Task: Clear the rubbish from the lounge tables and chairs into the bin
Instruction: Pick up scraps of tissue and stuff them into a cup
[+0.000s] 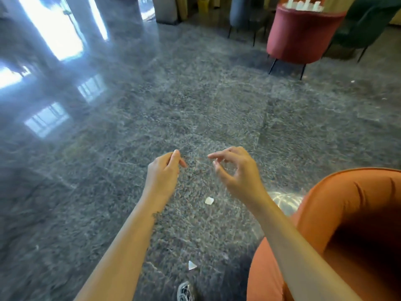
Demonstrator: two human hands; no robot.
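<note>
Both my bare hands hang over the dark marble floor. My left hand [165, 170] has its fingers curled in, and a sliver of white paper scrap [178, 176] shows at the edge of its palm. My right hand [236, 170] is relaxed, its fingers loosely bent and holding nothing. Two white paper scraps lie on the floor: one [209, 200] just below and between my hands, another [192, 265] nearer my foot. More white paper pieces [303, 5] sit on the seat of a red chair [299, 35] at the far right. No bin is in view.
An orange armchair [347, 224] fills the lower right, under my right forearm. A green chair [364, 25] stands behind the red one, and a grey chair [240, 11] is further back. My shoe [184, 292] is at the bottom edge. Bright window reflections cover the floor at left.
</note>
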